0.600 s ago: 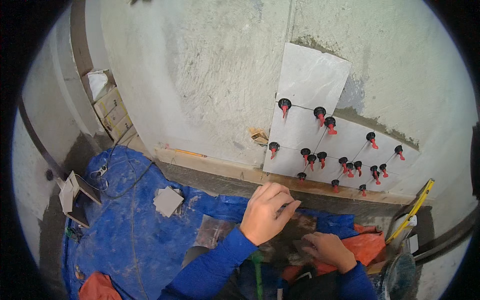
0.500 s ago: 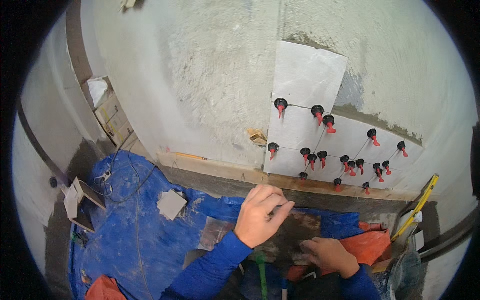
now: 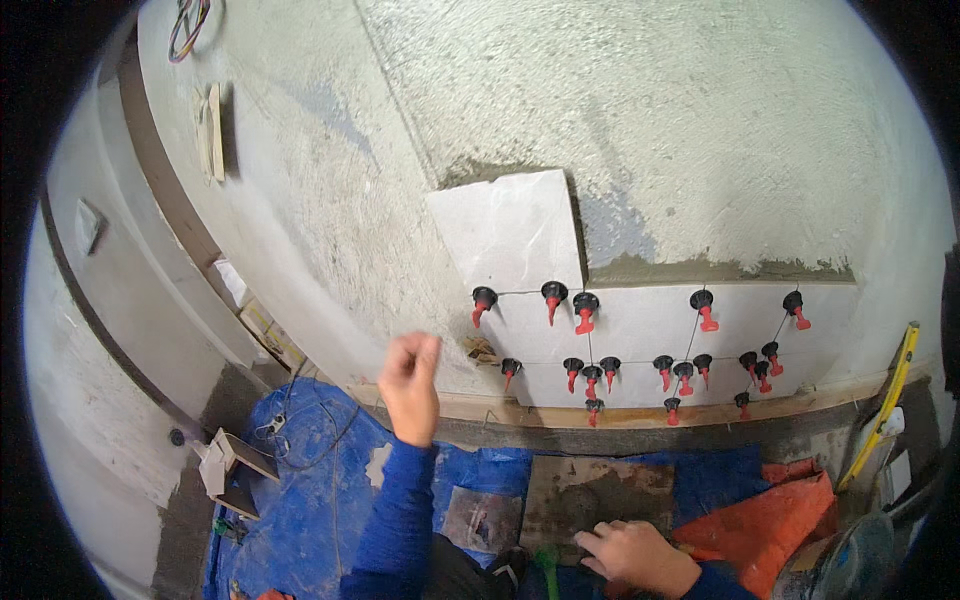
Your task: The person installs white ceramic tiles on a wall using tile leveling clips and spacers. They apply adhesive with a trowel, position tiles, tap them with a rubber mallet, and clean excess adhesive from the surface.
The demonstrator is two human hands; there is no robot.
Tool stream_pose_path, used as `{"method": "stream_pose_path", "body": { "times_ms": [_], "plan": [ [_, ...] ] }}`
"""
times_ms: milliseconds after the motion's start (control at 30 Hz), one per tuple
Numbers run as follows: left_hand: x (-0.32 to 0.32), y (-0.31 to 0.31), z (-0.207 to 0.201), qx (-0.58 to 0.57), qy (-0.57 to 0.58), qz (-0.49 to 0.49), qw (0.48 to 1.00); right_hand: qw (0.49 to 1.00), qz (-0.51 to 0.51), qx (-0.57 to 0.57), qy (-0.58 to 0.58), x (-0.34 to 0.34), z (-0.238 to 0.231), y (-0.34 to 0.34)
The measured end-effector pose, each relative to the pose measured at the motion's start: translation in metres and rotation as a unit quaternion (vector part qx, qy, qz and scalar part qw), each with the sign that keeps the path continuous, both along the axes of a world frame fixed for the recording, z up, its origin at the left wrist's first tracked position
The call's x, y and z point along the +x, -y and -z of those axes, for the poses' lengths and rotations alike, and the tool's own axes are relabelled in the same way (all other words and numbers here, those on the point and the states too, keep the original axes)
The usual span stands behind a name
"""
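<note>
My left hand (image 3: 410,388) is raised in front of the wall, left of the tiles, its fingers curled together and slightly blurred. Whatever they may hold is hidden. Low on the right, my right hand (image 3: 640,557) has its fingers loosely apart with nothing visible in them, above the green handle (image 3: 547,570) of some tool. White wall tiles (image 3: 640,315) form two rows, with a single tile (image 3: 510,225) above at the left end. Several red-and-black tile levelling clips (image 3: 586,312) stick out along their joints. A crumpled tan scrap (image 3: 482,350) sits beside the left tile edge.
Below the wall is a mortar-stained board (image 3: 600,490) on a blue tarp (image 3: 330,510). To the right lie an orange cloth (image 3: 770,530), a leaning yellow spirit level (image 3: 882,405) and a bucket (image 3: 855,555). Cables (image 3: 320,440) and an angled piece (image 3: 235,470) are at left.
My left hand has moved left and up, now in front of the wall's lower part. My right hand has shifted slightly lower. The view has swung, so the tiles appear lower.
</note>
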State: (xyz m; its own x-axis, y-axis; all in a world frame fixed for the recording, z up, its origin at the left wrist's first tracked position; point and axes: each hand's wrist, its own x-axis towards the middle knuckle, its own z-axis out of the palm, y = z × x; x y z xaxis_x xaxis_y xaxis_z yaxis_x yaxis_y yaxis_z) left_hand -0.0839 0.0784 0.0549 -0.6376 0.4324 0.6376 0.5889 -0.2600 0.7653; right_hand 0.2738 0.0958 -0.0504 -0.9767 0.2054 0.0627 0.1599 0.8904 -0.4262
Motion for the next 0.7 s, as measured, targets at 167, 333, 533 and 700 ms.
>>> {"method": "stream_pose_path", "body": {
  "times_ms": [167, 333, 533, 700],
  "plan": [
    [-0.025, -0.055, -0.071, 0.076, 0.062, 0.055, 0.994, 1.000, 0.018, -0.018, 0.005, 0.013, -0.001, 0.000],
    [-0.035, -0.077, -0.093, 0.094, 0.133, 0.130, 0.978, 1.000, 0.003, -0.011, 0.002, 0.021, 0.002, -0.014],
    [-0.047, -0.084, -0.091, 0.022, 0.088, 0.139, 0.986, 0.999, -0.024, -0.017, 0.017, 0.024, 0.007, -0.033],
    [-0.048, -0.086, -0.094, 0.022, 0.104, 0.129, 0.986, 0.999, -0.021, -0.023, -0.021, 0.029, 0.008, -0.042]
  ]
}}
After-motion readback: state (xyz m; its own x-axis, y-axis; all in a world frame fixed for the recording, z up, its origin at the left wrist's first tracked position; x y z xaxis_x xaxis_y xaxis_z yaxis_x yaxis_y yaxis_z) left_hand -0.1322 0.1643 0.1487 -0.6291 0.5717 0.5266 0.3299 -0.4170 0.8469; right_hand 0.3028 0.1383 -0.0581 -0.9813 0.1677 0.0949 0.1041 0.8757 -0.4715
